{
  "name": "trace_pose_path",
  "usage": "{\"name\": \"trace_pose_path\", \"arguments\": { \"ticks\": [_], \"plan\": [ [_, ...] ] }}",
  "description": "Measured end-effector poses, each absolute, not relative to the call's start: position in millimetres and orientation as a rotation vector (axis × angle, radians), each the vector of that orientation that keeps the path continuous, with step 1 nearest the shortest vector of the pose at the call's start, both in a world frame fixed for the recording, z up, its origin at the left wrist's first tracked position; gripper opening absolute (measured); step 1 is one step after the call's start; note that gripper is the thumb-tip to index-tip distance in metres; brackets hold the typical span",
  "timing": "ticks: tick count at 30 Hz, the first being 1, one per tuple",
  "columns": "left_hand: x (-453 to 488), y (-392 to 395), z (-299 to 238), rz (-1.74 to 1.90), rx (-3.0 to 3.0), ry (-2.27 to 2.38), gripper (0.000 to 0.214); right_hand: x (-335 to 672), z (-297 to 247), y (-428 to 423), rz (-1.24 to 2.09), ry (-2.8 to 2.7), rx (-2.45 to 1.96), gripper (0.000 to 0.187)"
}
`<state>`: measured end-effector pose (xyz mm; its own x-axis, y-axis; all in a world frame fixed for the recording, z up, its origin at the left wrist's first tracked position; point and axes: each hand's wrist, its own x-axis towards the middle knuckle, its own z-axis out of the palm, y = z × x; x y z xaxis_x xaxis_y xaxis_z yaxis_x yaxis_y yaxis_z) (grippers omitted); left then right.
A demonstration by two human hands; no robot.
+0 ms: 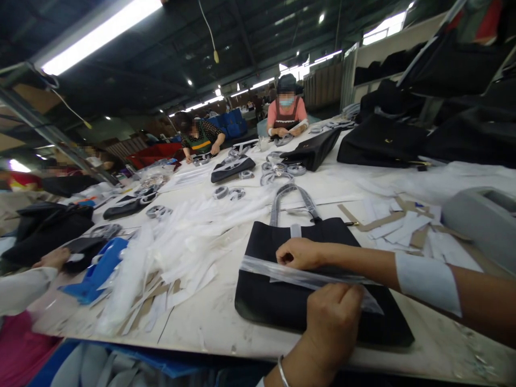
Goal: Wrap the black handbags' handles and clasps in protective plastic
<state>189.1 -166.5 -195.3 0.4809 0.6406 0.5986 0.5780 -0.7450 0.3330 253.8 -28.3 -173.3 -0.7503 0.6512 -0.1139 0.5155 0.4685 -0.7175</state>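
A black handbag (282, 298) with grey wrapped handles (296, 200) lies flat on the white table (209, 322) in front of me. A clear plastic strip (294, 275) stretches across the bag's front. My right hand (300, 253), its forearm in a white sleeve band, comes in from the right and pinches the strip near its left end. My left hand (332, 322), with a bracelet at the wrist, comes up from the bottom edge and is closed on the strip further right, resting on the bag.
White plastic and paper scraps (177, 252) are heaped left of the bag, beside a blue object (99, 269) and another person's hand (52, 258). Cardboard and paper pieces (397, 223) and a grey box (481, 217) lie right. More black bags (381, 141) and two seated co-workers are across the table.
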Motion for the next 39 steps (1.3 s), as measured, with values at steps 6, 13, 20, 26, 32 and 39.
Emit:
{"name": "trace_pose_path", "arguments": {
  "ticks": [6,13,20,26,32,39],
  "plan": [
    [202.8,-156.5,-194.1,1.086,2.611,1.161,0.011,249.5,-175.3,-18.6,1.201,-2.552,-1.096,0.014],
    [220.0,-141.5,-204.3,1.095,2.606,1.329,0.015,241.0,-162.7,-4.5,1.357,-2.671,-1.075,0.017],
    [220.3,-136.9,-204.8,1.162,2.276,1.3,0.014,240.4,-161.6,-8.0,1.326,-2.691,-1.081,0.018],
    [228.6,-136.7,-204.2,1.106,2.304,1.383,0.013,238.8,-167.3,-3.6,1.303,-2.703,-1.089,0.019],
    [237.5,-140.5,-208.4,1.089,2.522,1.411,0.009,237.0,-168.6,-1.4,1.296,-2.738,-1.11,0.02],
    [243.4,-154.2,-218.6,1.025,2.68,1.359,0.006,239.5,-155.9,-9.3,1.13,-2.685,-1.215,0.026]
  ]
}}
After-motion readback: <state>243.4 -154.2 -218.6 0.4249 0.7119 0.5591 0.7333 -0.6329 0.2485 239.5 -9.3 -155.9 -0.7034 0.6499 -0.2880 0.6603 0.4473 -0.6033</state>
